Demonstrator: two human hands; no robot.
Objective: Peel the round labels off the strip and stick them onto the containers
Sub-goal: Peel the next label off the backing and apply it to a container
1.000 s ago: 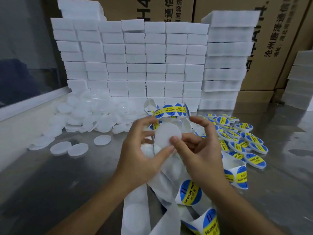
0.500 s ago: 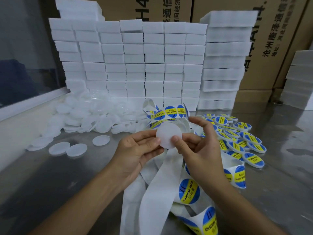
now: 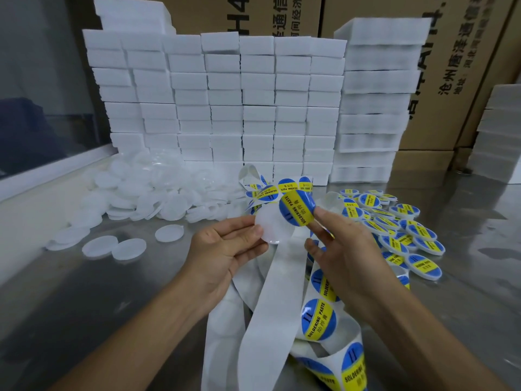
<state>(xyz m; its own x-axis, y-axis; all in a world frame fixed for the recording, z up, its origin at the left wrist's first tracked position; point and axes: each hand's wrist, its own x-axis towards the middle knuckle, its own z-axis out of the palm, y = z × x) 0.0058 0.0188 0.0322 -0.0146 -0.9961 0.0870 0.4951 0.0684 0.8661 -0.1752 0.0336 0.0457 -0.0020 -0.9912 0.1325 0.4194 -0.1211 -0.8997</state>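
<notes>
1. Change vs. half a second earlier: the right hand [image 3: 346,249] then sat against the bare container with no label showing; at this moment it held a peeled round label [image 3: 296,209] up at its fingertips, printed side toward the camera.
2. Left hand [image 3: 225,246]: pinched the blank white container [image 3: 275,227] by its left edge, thumb on the face, fingers behind. Same grip as earlier, container roughly in the same spot above the table [image 3: 84,306].
3. Right hand: label pinched at its right edge between thumb and forefinger. Other fingers loosely curled; couldn't tell whether they also touched the strip.
4. Label overlapped the container's upper right edge. Contact vs. hovering just in front: couldn't tell from this view.
5. Label strip [image 3: 318,320] ran from behind the hands toward the camera, with several blue/yellow labels left on it and empty backing [image 3: 270,314] trailing beside.
6. Meaning: the peel step looked done for this label, stick step pending. Next needed: centre label on the container face, press down.
7. Risk, my read: label sat off-centre, high and right. Pressing from there would land it crooked.
8. Progress: pile of labelled containers [image 3: 406,230] to the right, larger heap of blank ones [image 3: 146,193] to the left. Plenty left.
9. Background: stacked white foam blocks [image 3: 225,108], cardboard boxes behind.
</notes>
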